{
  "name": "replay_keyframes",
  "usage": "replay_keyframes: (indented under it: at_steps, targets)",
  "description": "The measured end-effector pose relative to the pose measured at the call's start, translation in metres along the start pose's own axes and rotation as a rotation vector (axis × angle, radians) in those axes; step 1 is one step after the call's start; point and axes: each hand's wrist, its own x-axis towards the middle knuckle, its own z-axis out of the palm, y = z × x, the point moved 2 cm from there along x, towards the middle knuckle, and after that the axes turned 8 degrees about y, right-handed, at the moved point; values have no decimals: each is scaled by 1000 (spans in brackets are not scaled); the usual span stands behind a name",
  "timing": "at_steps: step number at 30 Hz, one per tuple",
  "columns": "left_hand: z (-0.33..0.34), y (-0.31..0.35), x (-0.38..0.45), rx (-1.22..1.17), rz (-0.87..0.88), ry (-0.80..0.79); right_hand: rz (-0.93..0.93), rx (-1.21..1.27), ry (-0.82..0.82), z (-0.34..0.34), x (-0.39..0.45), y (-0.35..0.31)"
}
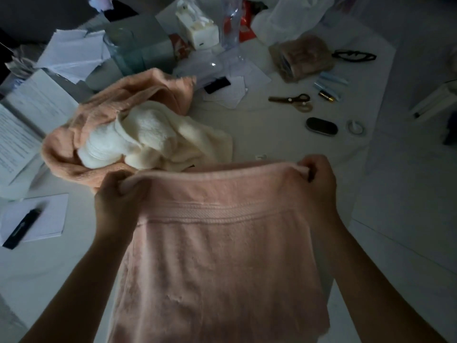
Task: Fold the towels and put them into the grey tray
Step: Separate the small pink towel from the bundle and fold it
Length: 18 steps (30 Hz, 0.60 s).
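Observation:
A pink towel (pixel 217 243) hangs stretched between my two hands above the near part of the white table. My left hand (pixel 118 196) grips its top left corner and my right hand (pixel 319 179) grips its top right corner. Behind it, at left, a crumpled peach towel (pixel 118 100) lies in a heap with a cream towel (pixel 148 137) bunched on top of it. A grey box-like container (pixel 148 48) stands at the back, partly hidden by clutter; I cannot tell whether it is the grey tray.
Papers and a booklet (pixel 22 129) cover the left side, with a notepad and black pen (pixel 32 219) near the front left. Scissors (pixel 294 101), a small dark case (pixel 321 127), a tape ring (pixel 356 127) and a brown pouch (pixel 301 58) lie at right.

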Motion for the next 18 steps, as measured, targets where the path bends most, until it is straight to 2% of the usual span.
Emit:
replay_keyframes:
  at_steps: [5, 7, 9, 12, 15, 18]
  targets:
    - [19, -6, 11, 219, 57, 22, 154, -330, -83, 20, 23, 28]
    - [11, -14, 5, 238, 74, 9, 211, -343, -6, 7, 10, 35]
    - [-1, -25, -3, 247, 61, -15, 296, -284, -5, -9, -10, 40]
    - [-20, -37, -17, 223, -39, -65, 402, -284, -122, -25, -34, 43]
    - [-42, -44, -38, 303, -77, -142, 394, -370, -319, -32, -43, 50]
    - [-65, -50, -56, 364, -140, -198, 391, -314, -399, -39, -45, 53]
